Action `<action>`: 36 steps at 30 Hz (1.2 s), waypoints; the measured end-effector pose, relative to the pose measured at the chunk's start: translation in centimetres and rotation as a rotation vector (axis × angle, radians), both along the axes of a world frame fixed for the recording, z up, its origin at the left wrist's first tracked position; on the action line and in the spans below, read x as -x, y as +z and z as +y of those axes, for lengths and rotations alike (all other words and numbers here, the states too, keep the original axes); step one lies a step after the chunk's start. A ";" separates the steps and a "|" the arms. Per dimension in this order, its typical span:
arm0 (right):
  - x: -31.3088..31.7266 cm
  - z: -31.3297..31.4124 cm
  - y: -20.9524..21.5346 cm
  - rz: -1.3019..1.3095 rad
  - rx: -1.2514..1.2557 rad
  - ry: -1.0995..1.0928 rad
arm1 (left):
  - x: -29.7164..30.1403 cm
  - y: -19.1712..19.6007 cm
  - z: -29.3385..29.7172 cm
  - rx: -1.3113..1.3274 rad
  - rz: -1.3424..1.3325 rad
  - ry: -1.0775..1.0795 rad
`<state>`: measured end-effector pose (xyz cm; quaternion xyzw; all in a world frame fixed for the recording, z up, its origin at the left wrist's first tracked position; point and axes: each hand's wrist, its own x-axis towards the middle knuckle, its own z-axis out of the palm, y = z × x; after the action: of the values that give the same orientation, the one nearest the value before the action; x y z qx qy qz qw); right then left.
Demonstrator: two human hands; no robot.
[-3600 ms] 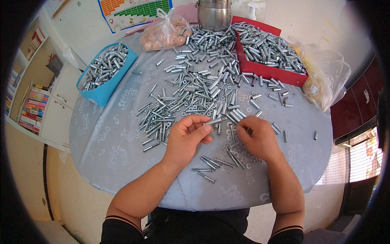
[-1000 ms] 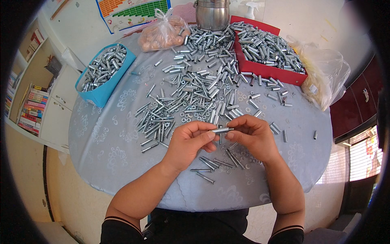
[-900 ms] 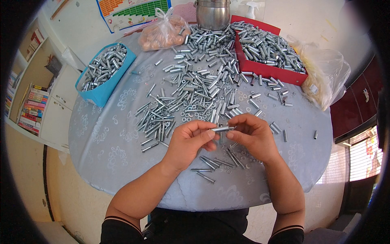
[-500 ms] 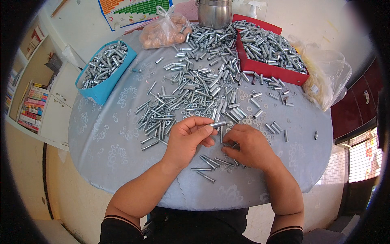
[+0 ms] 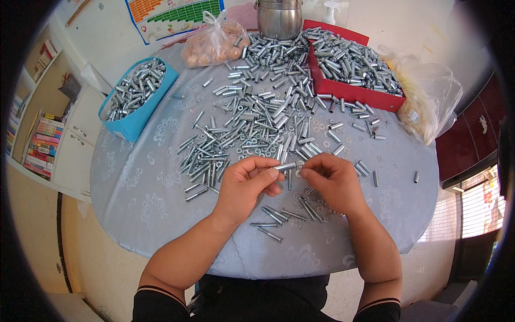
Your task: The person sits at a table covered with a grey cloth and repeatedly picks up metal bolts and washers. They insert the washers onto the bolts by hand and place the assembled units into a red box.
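My left hand (image 5: 248, 185) is closed, pinching a shiny metal sleeve (image 5: 285, 167) between thumb and fingers, its free end pointing right. My right hand (image 5: 333, 181) is closed in a pinch just off that end; what is between its fingertips is too small to make out, perhaps a washer. Below the hands lie several loose bolts (image 5: 273, 216), with flat washers (image 5: 320, 203) scattered beside them. Beyond my left hand spreads a heap of bolts (image 5: 206, 155) mixed with nuts (image 5: 244, 155). More metal sleeves (image 5: 308, 140) lie past the fingertips.
A blue box (image 5: 140, 119) full of metal fasteners stands at left. At the far right is a red box (image 5: 354, 96), heaped too. A tied bag (image 5: 214, 45), a steel pot (image 5: 279, 20) and a clear plastic bag (image 5: 429, 102) line the back of the cloth-covered table (image 5: 161, 225).
My right hand has risen from the loose bolts and washers to the free end of the sleeve. The left hand keeps its hold, nearly still.
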<state>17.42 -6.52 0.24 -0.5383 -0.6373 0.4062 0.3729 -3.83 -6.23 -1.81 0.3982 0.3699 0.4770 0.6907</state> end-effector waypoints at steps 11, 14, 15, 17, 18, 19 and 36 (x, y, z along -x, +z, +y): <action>0.1 0.1 0.2 0.367 0.128 -0.019 | -0.1 0.0 -0.2 -0.008 -0.003 -0.015; 0.0 0.3 0.2 0.387 0.154 -0.006 | -0.1 -0.2 -0.2 -0.009 -0.023 -0.018; 0.1 0.3 0.3 0.432 0.164 -0.015 | -0.1 -0.2 -0.2 -0.009 -0.022 -0.018; 0.3 0.2 0.6 0.519 0.183 -0.034 | -0.1 -0.2 -0.2 -0.009 -0.022 -0.018; 0.2 0.2 0.5 0.483 0.197 -0.010 | -0.1 -0.2 -0.2 -0.007 -0.021 -0.019; -0.1 0.3 0.4 0.447 0.212 0.012 | -0.1 -0.3 -0.2 -0.004 -0.020 -0.020; 0.4 0.4 0.2 0.523 0.119 -0.050 | 0.3 0.1 -0.2 0.044 -0.077 -0.032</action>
<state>17.07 -6.13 0.49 -0.4516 -0.4810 0.5589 0.5024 -4.12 -6.45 -1.66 0.3699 0.3469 0.4726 0.7207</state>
